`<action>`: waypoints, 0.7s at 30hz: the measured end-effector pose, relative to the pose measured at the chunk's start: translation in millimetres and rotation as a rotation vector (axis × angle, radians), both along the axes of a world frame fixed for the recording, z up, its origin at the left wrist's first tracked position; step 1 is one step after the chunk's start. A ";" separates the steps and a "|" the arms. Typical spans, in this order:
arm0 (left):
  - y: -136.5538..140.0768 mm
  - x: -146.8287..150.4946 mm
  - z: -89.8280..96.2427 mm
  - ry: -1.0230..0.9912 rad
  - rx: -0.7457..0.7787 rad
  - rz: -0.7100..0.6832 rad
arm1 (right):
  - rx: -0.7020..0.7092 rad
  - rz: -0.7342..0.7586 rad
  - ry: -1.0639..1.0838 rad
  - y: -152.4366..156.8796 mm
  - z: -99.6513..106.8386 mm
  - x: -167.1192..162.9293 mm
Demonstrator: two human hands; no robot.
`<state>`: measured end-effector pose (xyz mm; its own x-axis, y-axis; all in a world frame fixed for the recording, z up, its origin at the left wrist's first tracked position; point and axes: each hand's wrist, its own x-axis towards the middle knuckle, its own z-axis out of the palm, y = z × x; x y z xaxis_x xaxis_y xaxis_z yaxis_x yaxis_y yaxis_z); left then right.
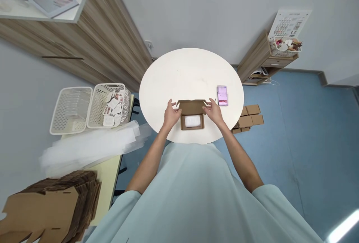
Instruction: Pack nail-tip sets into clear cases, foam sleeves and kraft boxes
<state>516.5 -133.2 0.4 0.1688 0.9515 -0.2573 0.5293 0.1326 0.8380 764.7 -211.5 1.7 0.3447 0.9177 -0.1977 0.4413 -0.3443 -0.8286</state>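
Observation:
A small brown cardboard box (183, 127) stands on the white oval table with its lid (192, 107) raised on the far side. Inside lies a white wrapped bundle (192, 121). At the lid's left end, my left hand (171, 116) is closed, with its thumb and fingers at the side flap. My right hand (213, 112) closes on the lid's right end in the same way. Parts of the flaps are hidden behind the fingers. To the right of my right hand, a phone (222, 95) with a lit pink screen lies on the table.
The table (190, 67) stands close to the wall. Several closed boxes (249, 117) are to its right, lower down. At left, a side table (108, 183) carries white baskets (97, 104), translucent wrapping sheets (92, 145) and stacked flat cardboard (47, 209). A wooden cabinet (260, 57) stands back right.

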 end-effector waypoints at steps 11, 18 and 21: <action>-2.4 8.1 14.2 -0.112 0.030 -0.057 | 0.071 0.035 -0.056 -0.3 10.0 -9.1; -50.7 -6.5 -16.0 -0.137 0.114 -0.073 | 0.107 0.128 -0.086 -53.8 -3.5 -24.4; -73.1 -14.1 -26.3 -0.075 0.097 -0.103 | 0.035 0.173 -0.143 -77.5 -14.2 -34.9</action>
<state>502.3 -206.3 -25.8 0.2825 0.9479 -0.1476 0.4712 -0.0031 0.8820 729.8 -289.1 -12.5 0.2040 0.9709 -0.1251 0.6051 -0.2255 -0.7636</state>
